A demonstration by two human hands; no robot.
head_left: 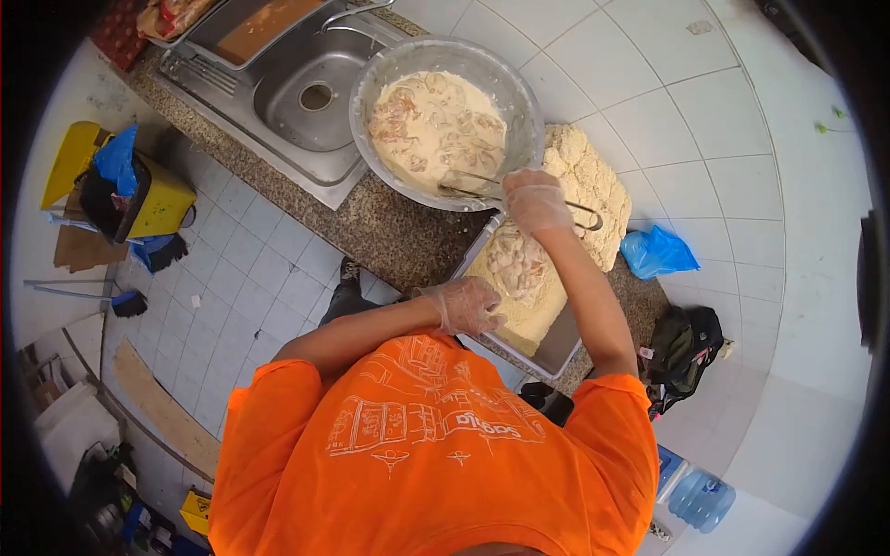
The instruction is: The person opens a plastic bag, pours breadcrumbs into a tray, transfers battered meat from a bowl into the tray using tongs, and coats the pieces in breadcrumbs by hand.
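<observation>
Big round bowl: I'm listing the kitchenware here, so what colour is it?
The bowl is silvery grey, seen best in the head view.

1. Orange shirt (399, 491), near six o'clock from the centre of the view: white lettering stands upside down beside a printed line drawing. It appears to begin "Sag" and end in "a"; the letters between cannot be made out for certain.
2. Water bottle (697, 505), between four and five o'clock: a blue label with pale print, too small to read.
3. Yellow panel (196, 510), between seven and eight o'clock: dark marks, illegible.
</observation>
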